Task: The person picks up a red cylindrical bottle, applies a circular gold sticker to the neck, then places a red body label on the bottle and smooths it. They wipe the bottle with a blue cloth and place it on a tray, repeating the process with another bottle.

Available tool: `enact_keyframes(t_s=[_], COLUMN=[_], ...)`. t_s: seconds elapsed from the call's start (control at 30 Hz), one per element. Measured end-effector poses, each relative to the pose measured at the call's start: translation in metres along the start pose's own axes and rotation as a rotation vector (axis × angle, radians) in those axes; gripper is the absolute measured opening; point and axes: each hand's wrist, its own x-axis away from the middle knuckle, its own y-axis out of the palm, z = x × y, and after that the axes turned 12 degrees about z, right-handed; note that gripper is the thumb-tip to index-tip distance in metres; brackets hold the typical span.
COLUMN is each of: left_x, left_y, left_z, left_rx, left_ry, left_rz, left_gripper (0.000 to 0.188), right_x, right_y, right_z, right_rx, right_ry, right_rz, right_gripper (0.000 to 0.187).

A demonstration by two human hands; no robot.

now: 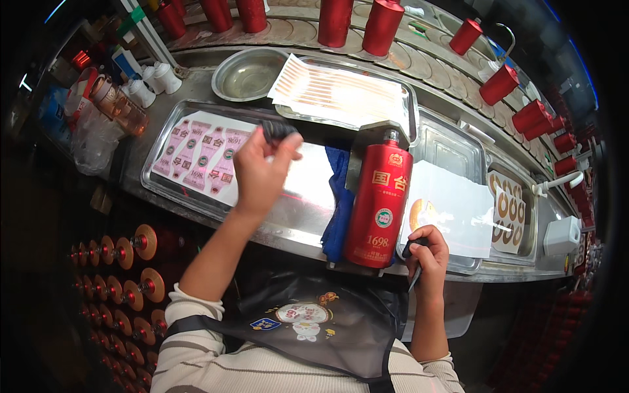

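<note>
1. At the left hand [260,171], fingers are curled; whether the blurred dark item [278,131] at the fingertips is gripped cannot be told.
2. By the right hand [429,260], a slim tool [414,280] is gripped, tip down.
3. The red bottle [380,209] is positioned just left of the right grip.

Motion blur leaves the dark object [278,130] in your left hand [259,171] too smeared to identify, while your right hand [430,262] covers part of a slim dark tool [416,243]. The near red bottle [389,165] hides much of the grey stand [375,135] behind it; the view's far edge crops several far red bottles [335,23], its near edge your striped top [262,373].
</note>
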Motion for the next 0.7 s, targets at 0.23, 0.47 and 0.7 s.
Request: enact_keyframes(t_s=[0.23,0.47,0.7], left_x=[-0.174,-0.251,-0.278], left_y=[0.026,0.066,0.063], left_z=[-0.059,-0.104,-0.132], left_rx=[-0.626,-0.947,-0.907], left_ry=[0.294,0.189,0.110], left_rz=[0.024,-0.039,-0.129], left_gripper=[0.033,0.052,0.048], right_x=[0.003,0.007,0.005], right_y=[0.003,-0.003,-0.007], right_z=[0.007,0.005,0.006], right_rx=[0.066,0.070,0.090], right_ry=[-0.073,0.044,0.075], right_rz=[0.024,0.044,0.081], right_gripper=[0.009,0.011,0.011])
